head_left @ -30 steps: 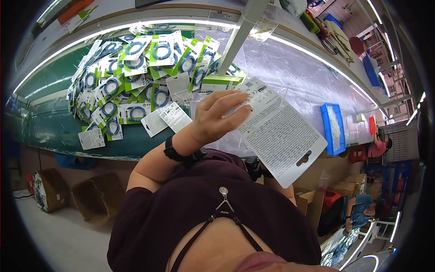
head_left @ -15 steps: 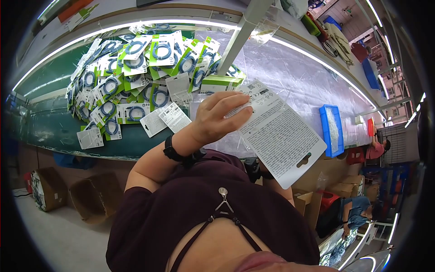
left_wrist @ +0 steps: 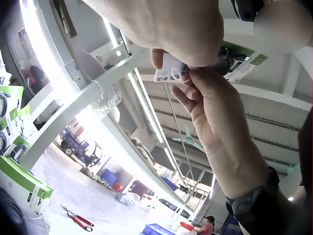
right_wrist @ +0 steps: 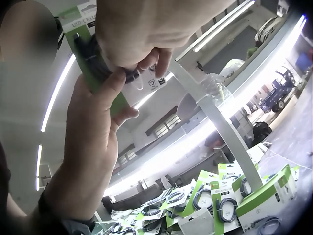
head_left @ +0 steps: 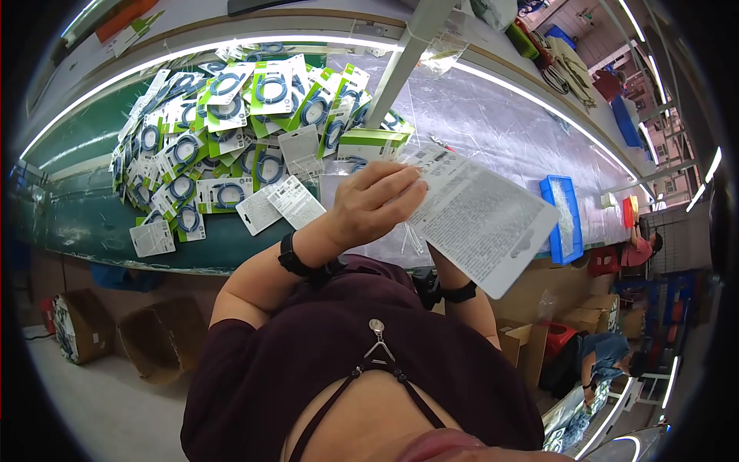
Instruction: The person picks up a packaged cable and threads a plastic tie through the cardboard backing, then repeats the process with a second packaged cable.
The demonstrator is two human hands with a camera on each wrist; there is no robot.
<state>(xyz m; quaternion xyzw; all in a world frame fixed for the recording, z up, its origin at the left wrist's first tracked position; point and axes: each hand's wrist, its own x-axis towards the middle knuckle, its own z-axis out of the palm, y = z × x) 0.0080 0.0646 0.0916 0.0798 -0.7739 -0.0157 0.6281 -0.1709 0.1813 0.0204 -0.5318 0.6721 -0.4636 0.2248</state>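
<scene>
My left hand (head_left: pixel 377 196) grips the upper left end of a white-backed retail card (head_left: pixel 485 219), with printed text and a hang hole facing up. The card's green and white front (right_wrist: pixel 79 20) shows in the right wrist view, with a coiled dark cable (right_wrist: pixel 90 51) against it. My right hand (left_wrist: pixel 212 103) is under the card, hidden in the head view apart from its banded wrist. Its thumb and finger pinch close at a thin pale cable tie (right_wrist: pixel 139 82) beside the coil. My left thumb lies next to that spot.
A large heap of carded cables (head_left: pixel 223 115) covers the green bench at left. Two cards (head_left: pixel 296 202) lie face down nearby. Loose cable ties (head_left: pixel 412 239), red-handled pliers (left_wrist: pixel 78 220) and a blue tray (head_left: pixel 562 219) are on the bench. A white post (head_left: pixel 408 61) rises behind.
The card has tilted, its lower right end swinging up and a little right. More of the right forearm and wristband shows beneath it. The left hand keeps its grip.
</scene>
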